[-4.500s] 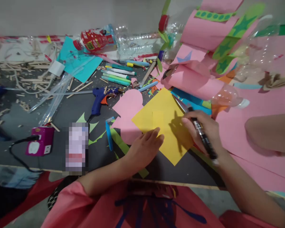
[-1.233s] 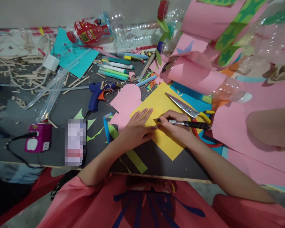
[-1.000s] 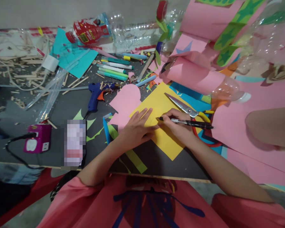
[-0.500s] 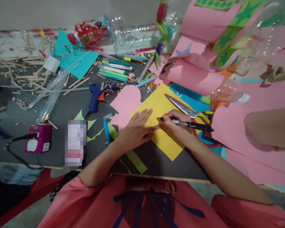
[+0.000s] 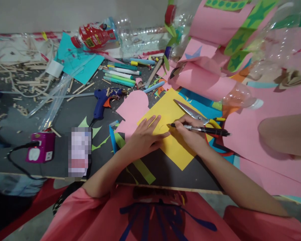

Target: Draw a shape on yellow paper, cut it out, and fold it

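Pen [image 5: 208, 131] sits pinched in right hand [image 5: 190, 135], left hand [image 5: 144, 135] spread on yellow paper [image 5: 168, 108]

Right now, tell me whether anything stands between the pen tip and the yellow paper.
Nothing visible does: the pen in the right hand points at uncovered yellow paper. The left hand rests beside the tip, the scissors beyond it.

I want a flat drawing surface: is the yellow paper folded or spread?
Spread: the yellow paper lies flat, the left hand resting on it.
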{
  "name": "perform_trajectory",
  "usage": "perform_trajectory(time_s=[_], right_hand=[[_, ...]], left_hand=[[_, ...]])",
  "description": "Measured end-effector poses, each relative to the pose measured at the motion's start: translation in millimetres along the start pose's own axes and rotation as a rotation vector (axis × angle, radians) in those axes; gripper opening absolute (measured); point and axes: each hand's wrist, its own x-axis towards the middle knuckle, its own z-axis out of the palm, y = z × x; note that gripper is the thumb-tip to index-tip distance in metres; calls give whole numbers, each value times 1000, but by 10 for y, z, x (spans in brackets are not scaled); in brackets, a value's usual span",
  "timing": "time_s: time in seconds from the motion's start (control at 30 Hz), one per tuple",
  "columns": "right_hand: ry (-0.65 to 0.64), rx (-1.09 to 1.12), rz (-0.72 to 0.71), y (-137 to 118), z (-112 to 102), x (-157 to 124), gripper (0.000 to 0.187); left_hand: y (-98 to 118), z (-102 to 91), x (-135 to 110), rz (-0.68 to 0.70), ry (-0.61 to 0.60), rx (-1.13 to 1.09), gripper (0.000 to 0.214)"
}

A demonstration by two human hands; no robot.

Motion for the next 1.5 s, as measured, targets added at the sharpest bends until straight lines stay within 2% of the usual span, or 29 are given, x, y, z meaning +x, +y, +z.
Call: perform_trajectory(time_s=[0.17, 0.37, 0.67, 0.87, 1.17, 1.33, 1.5], right_hand=[[-96, 19, -13, -34, 21, 11, 20], [64, 2, 24, 25, -15, 1, 24], [-55, -6, -4, 3, -6, 25, 20], [63, 11, 40, 50, -22, 3, 25], [-16, -11, 30, -5, -20, 31, 20], [29, 58, 43, 64, -22, 15, 23], [23, 70, 54, 59, -18, 21, 22]], left_hand=[[2, -2, 3, 13, -1, 13, 39], [-6, 8, -9, 13, 18, 15, 46], [-5, 11, -5, 19, 19, 30, 44], [-3, 10, -13, 11, 24, 26, 46], [2, 7, -12, 16, 19, 32, 42], [-2, 14, -11, 11, 21, 29, 41], [-8, 15, -14, 11, 16, 28, 40]])
